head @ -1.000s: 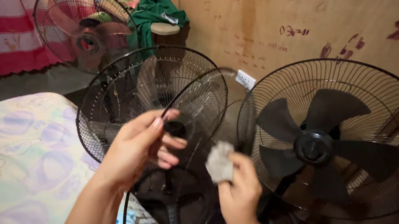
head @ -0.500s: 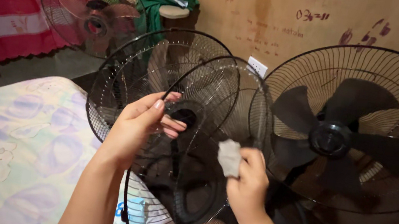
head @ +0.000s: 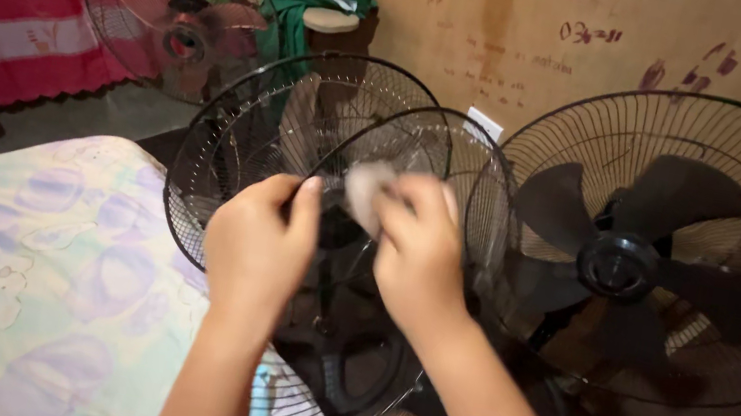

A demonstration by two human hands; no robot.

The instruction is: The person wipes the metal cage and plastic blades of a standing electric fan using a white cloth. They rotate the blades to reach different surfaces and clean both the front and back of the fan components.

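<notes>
Two hands meet on one loose black wire fan guard (head: 380,271), held upright on edge before me. My left hand (head: 260,245) clenches its upper rim; just right, touching the wires, my right hand (head: 419,247) pinches a crumpled grey-white cloth (head: 363,192) against them.

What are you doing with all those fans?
A person sits by a bed with a flowery sheet, holding a loose black wire fan guard up in front of them. The left hand has a grip on the guard near its middle, and the right hand presses a small pale cloth against the wires near the top. A second guard stands behind it. A black fan with its front cover off stands to the right, and another fan stands by the curtain.
</notes>
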